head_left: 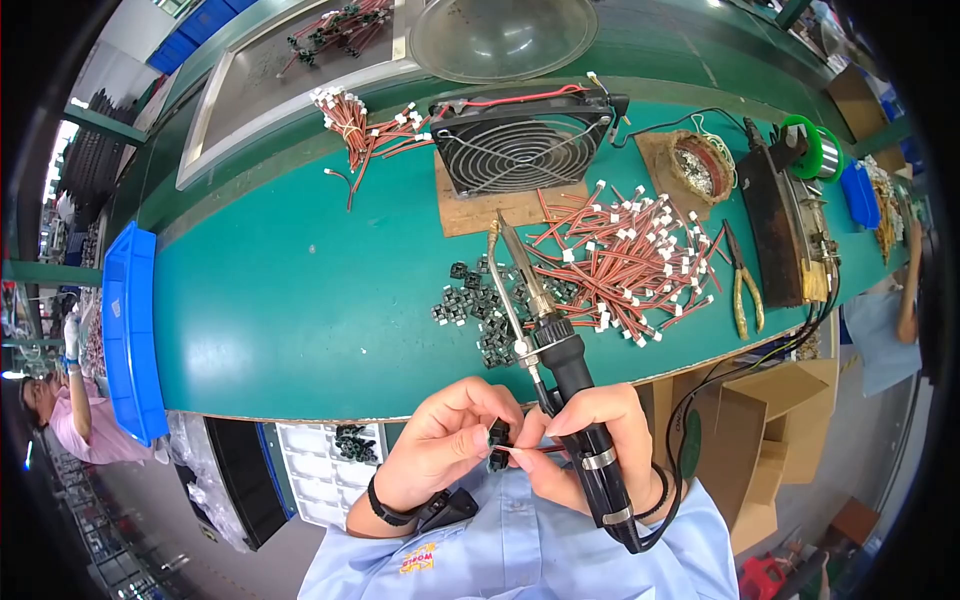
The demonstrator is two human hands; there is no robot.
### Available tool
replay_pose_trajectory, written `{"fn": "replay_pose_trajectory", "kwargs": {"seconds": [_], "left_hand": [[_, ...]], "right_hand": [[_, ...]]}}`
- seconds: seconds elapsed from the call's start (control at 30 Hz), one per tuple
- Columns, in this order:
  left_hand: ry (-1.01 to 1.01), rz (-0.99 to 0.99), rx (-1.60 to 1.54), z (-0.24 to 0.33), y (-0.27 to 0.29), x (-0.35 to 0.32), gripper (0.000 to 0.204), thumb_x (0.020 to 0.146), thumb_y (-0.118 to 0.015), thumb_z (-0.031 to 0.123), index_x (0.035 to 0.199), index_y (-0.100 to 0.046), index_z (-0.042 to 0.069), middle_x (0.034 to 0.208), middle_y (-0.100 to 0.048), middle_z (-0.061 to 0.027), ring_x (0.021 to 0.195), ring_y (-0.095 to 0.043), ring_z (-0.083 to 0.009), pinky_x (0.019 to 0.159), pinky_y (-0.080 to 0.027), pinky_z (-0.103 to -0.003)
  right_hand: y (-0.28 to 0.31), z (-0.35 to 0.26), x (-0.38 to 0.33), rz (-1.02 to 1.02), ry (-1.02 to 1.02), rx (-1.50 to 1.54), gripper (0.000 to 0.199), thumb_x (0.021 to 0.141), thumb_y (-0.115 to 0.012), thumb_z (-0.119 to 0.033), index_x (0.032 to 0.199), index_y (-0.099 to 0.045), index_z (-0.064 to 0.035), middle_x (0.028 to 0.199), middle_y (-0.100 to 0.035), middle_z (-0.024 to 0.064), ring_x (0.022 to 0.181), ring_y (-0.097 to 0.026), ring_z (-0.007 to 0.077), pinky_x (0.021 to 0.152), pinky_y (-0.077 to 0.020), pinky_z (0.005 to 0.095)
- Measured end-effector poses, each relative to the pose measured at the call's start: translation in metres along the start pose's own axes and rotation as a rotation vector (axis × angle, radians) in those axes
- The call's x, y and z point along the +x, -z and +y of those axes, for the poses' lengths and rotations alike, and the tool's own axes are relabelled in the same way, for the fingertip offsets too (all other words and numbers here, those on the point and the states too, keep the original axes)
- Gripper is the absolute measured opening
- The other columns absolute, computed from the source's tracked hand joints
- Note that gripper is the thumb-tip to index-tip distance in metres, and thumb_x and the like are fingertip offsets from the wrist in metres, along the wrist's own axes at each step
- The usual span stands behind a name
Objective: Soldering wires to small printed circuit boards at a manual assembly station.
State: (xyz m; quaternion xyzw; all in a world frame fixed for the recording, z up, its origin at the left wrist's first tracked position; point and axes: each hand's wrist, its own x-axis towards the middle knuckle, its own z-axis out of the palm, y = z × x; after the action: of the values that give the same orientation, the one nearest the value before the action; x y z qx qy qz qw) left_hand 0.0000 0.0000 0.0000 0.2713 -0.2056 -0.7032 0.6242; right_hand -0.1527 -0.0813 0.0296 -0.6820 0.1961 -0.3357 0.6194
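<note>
Close to my body, below the bench's front edge, my left hand [445, 440] pinches a small black component [498, 434] between thumb and fingers. My right hand [612, 412] grips a black soldering iron [566, 358] with a metal feed tube beside its barrel; the tip points away over the bench. Thumb and finger of that same hand also pinch a thin dark red wire [548, 449], its end right at the black component. Whether the two are joined I cannot tell. Beyond the iron lie loose black components [482, 308] and a heap of red-and-black wires with white connectors [635, 255].
A caged fan [520, 150] stands on a board at the back. To the right are pliers [741, 285], a tip-cleaning bowl [708, 168], a solder spool [822, 148] and a dark metal box [772, 220]. A blue bin [135, 330] sits left; bundled wires [350, 125] lie behind.
</note>
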Motion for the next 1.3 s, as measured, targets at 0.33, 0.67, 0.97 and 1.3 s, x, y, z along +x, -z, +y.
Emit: {"fn": "replay_pose_trajectory", "kwargs": {"seconds": [0.33,0.67,0.97,1.3], "left_hand": [[-0.001,0.002,-0.038,-0.0013,-0.0022,0.0030,0.023,0.090,-0.055,0.021,0.101,-0.049,0.001,0.092,-0.051,-0.0061,0.082,-0.048,-0.0147,0.071,-0.039,-0.029],[0.006,0.028,-0.018,0.0000,-0.0035,0.0034,0.022,0.089,-0.055,0.020,0.100,-0.049,0.002,0.091,-0.051,-0.0060,0.083,-0.048,-0.0144,0.072,-0.039,-0.028],[-0.001,0.042,-0.005,-0.0002,-0.0037,0.0020,0.020,0.089,-0.056,0.019,0.099,-0.049,0.002,0.091,-0.050,-0.0057,0.084,-0.047,-0.0139,0.073,-0.037,-0.028],[-0.019,0.059,0.021,-0.0016,-0.0010,0.0016,0.020,0.088,-0.057,0.019,0.096,-0.050,0.002,0.090,-0.049,-0.0062,0.083,-0.046,-0.0139,0.073,-0.036,-0.027]], "right_hand": [[0.0028,0.0001,0.0043,-0.005,0.078,-0.041,0.040,0.074,-0.065,0.009,0.100,-0.037,-0.0032,0.077,-0.059,0.0152,0.068,-0.063,0.0174,0.058,-0.0519,0.0286],[0.0029,0.0024,0.0050,0.013,0.096,-0.038,0.040,0.074,-0.066,0.009,0.100,-0.038,-0.0030,0.074,-0.059,0.0129,0.067,-0.064,0.0175,0.057,-0.0518,0.0280],[0.0027,0.0020,0.0052,0.047,0.084,-0.070,0.039,0.073,-0.068,0.006,0.098,-0.040,-0.0038,0.080,-0.056,0.0074,0.067,-0.063,0.0137,0.055,-0.0504,0.0243],[0.0020,0.0040,0.0072,0.044,0.081,-0.063,0.038,0.072,-0.070,0.002,0.097,-0.043,-0.0046,0.080,-0.056,0.0054,0.067,-0.063,0.0111,0.055,-0.0498,0.0234]]}}
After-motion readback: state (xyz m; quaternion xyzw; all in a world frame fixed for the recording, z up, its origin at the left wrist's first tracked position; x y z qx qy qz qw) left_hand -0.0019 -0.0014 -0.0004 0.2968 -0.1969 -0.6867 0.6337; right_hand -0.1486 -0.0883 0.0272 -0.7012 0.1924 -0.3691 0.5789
